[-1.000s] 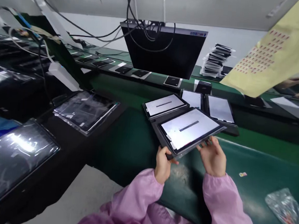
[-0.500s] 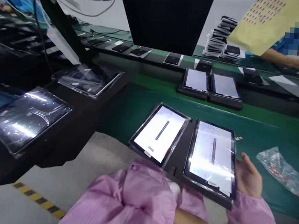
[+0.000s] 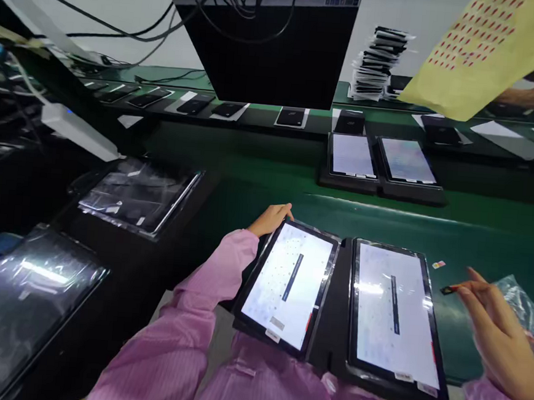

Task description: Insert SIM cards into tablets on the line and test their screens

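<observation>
Head view. The left tablet (image 3: pixel 283 287) and the right tablet (image 3: pixel 394 308) lie side by side, screens up and lit, on a black base (image 3: pixel 329 328) at the near edge of the counter (image 3: pixel 267 194). Each screen shows a dark bar, and a red mark at its right edge.

The left hand (image 3: pixel 272 220) is at the upper left corner of the left tablet, fingers partly bent and touching the edge; how firmly it grips cannot be told. Half a second ago this hand is out of sight.

The right hand (image 3: pixel 499 341) is closed in a pinch, thumb against fingers, on a small dark piece (image 3: pixel 451 290) with an orange part, held just right of the right tablet. Half a second ago the same hand is at that tablet's right edge. It now partly covers the clear plastic bag (image 3: pixel 522 303), earlier in full view.

One second ago both hands support the base, tilted, in front of the rear left tablet (image 3: pixel 353 155) and rear right tablet (image 3: pixel 407 160). That rear pair now lies unobstructed, well apart from the near pair. A small coloured label (image 3: pixel 438 264) lies near the right tablet's upper right corner.
</observation>
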Action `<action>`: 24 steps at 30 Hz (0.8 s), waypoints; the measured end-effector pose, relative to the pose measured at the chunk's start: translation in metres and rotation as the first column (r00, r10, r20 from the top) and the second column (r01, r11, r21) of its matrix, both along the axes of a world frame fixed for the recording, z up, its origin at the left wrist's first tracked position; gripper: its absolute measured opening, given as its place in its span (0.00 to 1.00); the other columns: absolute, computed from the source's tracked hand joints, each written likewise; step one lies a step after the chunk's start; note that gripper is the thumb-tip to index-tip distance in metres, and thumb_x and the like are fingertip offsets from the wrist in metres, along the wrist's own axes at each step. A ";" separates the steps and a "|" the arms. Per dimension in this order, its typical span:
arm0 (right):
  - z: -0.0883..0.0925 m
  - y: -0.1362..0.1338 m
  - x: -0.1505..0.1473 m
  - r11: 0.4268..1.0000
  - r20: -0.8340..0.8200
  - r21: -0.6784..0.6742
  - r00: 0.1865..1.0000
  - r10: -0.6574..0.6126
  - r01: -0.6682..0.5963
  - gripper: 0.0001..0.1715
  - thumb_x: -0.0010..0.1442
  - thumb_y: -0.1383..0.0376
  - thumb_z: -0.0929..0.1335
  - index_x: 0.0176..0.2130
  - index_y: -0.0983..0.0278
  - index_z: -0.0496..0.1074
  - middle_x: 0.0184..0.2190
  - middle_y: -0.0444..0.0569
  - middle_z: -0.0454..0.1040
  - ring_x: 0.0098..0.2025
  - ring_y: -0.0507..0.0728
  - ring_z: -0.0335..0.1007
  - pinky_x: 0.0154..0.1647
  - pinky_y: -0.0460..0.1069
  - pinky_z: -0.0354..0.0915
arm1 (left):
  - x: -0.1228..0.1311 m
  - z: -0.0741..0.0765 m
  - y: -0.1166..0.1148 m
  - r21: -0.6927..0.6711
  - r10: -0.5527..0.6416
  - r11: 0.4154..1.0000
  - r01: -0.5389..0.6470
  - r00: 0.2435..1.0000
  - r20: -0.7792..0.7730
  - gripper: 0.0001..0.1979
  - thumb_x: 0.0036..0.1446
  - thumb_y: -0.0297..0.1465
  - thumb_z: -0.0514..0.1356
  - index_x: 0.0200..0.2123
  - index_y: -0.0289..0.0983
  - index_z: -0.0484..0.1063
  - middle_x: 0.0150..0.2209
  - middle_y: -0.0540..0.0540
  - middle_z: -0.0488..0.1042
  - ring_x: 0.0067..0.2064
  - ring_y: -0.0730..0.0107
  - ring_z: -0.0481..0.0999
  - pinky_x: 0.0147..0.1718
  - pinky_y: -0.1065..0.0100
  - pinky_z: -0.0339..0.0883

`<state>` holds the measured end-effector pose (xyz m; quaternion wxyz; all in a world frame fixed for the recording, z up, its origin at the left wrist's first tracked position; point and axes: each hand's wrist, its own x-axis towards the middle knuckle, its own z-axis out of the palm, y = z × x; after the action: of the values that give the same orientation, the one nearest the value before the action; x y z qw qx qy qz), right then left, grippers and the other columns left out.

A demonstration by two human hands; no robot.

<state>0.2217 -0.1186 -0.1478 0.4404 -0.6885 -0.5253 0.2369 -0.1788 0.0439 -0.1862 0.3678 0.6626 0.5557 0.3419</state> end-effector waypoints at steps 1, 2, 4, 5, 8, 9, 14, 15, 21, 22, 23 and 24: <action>0.006 0.005 -0.016 0.998 0.036 -0.025 0.998 0.059 -0.058 0.19 0.56 0.44 0.67 0.32 0.56 0.70 0.54 0.53 0.72 0.65 0.71 0.58 0.64 0.67 0.56 | 0.003 -0.006 0.000 0.015 -0.007 1.000 0.007 1.000 0.011 0.24 0.64 0.39 0.48 0.21 0.37 0.74 0.27 0.46 0.77 0.32 0.65 0.76 0.38 0.66 0.68; 0.011 0.012 -0.035 0.988 0.056 -0.083 0.989 0.139 -0.134 0.21 0.57 0.43 0.65 0.32 0.56 0.70 0.57 0.52 0.71 0.64 0.71 0.60 0.63 0.68 0.56 | 0.004 -0.010 -0.001 0.036 -0.003 0.999 0.003 1.000 0.020 0.25 0.65 0.39 0.46 0.22 0.38 0.74 0.27 0.46 0.77 0.32 0.65 0.76 0.37 0.66 0.68; 0.016 0.030 -0.073 0.930 0.067 -0.179 0.939 0.336 -0.320 0.22 0.60 0.43 0.63 0.32 0.57 0.70 0.58 0.53 0.71 0.61 0.69 0.65 0.59 0.65 0.63 | 0.004 -0.014 -0.008 0.088 0.017 0.996 -0.019 1.000 0.024 0.26 0.66 0.38 0.44 0.23 0.38 0.75 0.29 0.45 0.78 0.33 0.66 0.76 0.38 0.66 0.69; 0.017 0.040 -0.089 0.895 0.069 -0.199 0.905 0.419 -0.399 0.21 0.62 0.45 0.62 0.33 0.58 0.69 0.56 0.53 0.73 0.61 0.67 0.66 0.57 0.62 0.66 | 0.003 -0.014 -0.012 0.116 0.030 0.993 -0.032 0.999 0.019 0.26 0.66 0.37 0.43 0.24 0.38 0.75 0.30 0.44 0.78 0.34 0.66 0.77 0.40 0.65 0.69; 0.019 0.061 -0.118 0.850 0.151 -0.185 0.841 0.520 -0.492 0.15 0.66 0.52 0.60 0.35 0.58 0.68 0.50 0.53 0.76 0.59 0.62 0.69 0.52 0.56 0.69 | -0.003 -0.015 -0.023 0.192 0.081 0.978 -0.077 0.997 -0.012 0.26 0.66 0.37 0.44 0.24 0.40 0.77 0.32 0.44 0.78 0.37 0.64 0.76 0.45 0.62 0.67; 0.020 0.062 -0.119 0.860 0.225 -0.151 0.830 0.510 -0.487 0.13 0.66 0.55 0.60 0.36 0.58 0.67 0.49 0.53 0.77 0.57 0.62 0.70 0.52 0.56 0.69 | -0.007 -0.016 -0.026 0.212 0.104 0.972 -0.098 0.994 -0.022 0.26 0.66 0.37 0.43 0.24 0.40 0.76 0.32 0.44 0.78 0.37 0.64 0.76 0.46 0.61 0.67; 0.011 0.011 -0.077 0.967 0.585 0.069 0.795 0.160 -0.246 0.09 0.63 0.65 0.61 0.44 0.60 0.66 0.48 0.56 0.76 0.57 0.63 0.68 0.61 0.63 0.59 | -0.039 -0.023 -0.036 0.274 0.250 0.934 -0.228 0.967 -0.050 0.26 0.66 0.36 0.41 0.22 0.41 0.72 0.28 0.44 0.76 0.35 0.62 0.74 0.45 0.59 0.66; 0.005 -0.005 -0.065 0.982 0.606 0.092 0.792 0.076 -0.164 0.09 0.63 0.66 0.61 0.44 0.60 0.65 0.49 0.57 0.75 0.58 0.64 0.67 0.63 0.65 0.56 | -0.045 -0.024 -0.037 0.278 0.274 0.928 -0.250 0.961 -0.050 0.27 0.66 0.35 0.40 0.22 0.40 0.71 0.29 0.43 0.76 0.36 0.61 0.74 0.45 0.58 0.66; -0.036 -0.042 -0.025 0.999 0.623 0.043 0.781 -0.039 0.015 0.04 0.63 0.67 0.59 0.36 0.60 0.62 0.52 0.58 0.74 0.64 0.65 0.62 0.67 0.71 0.45 | -0.030 0.016 -0.068 0.414 0.191 0.910 -0.004 0.892 -0.410 0.22 0.67 0.36 0.45 0.56 0.40 0.71 0.64 0.38 0.63 0.65 0.47 0.60 0.65 0.43 0.43; -0.040 -0.040 -0.027 0.999 0.648 0.035 0.762 -0.021 -0.002 0.04 0.63 0.67 0.59 0.35 0.61 0.62 0.51 0.58 0.75 0.63 0.65 0.63 0.67 0.72 0.44 | -0.020 0.026 -0.081 0.422 0.131 0.900 0.111 0.854 -0.504 0.22 0.66 0.37 0.47 0.58 0.42 0.70 0.66 0.40 0.61 0.66 0.46 0.58 0.66 0.41 0.36; -0.041 -0.038 -0.034 0.999 0.674 0.035 0.739 -0.005 -0.026 0.04 0.63 0.67 0.59 0.35 0.61 0.62 0.49 0.58 0.76 0.62 0.65 0.65 0.67 0.73 0.44 | -0.008 0.035 -0.096 0.410 0.066 0.885 0.219 0.813 -0.578 0.21 0.66 0.38 0.48 0.58 0.44 0.70 0.66 0.41 0.61 0.66 0.46 0.57 0.66 0.40 0.31; -0.042 -0.036 -0.043 0.997 0.691 0.039 0.723 0.021 -0.066 0.03 0.63 0.68 0.60 0.35 0.61 0.61 0.47 0.58 0.76 0.61 0.66 0.66 0.67 0.73 0.44 | 0.003 0.041 -0.111 0.387 0.009 0.869 0.307 0.774 -0.634 0.21 0.66 0.40 0.49 0.58 0.46 0.71 0.66 0.43 0.61 0.66 0.47 0.58 0.66 0.41 0.28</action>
<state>0.1791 -0.1548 -0.1894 0.2288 -0.7008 -0.6744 -0.0418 -0.1755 -0.0669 -0.1450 0.0209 0.8491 0.4887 0.1994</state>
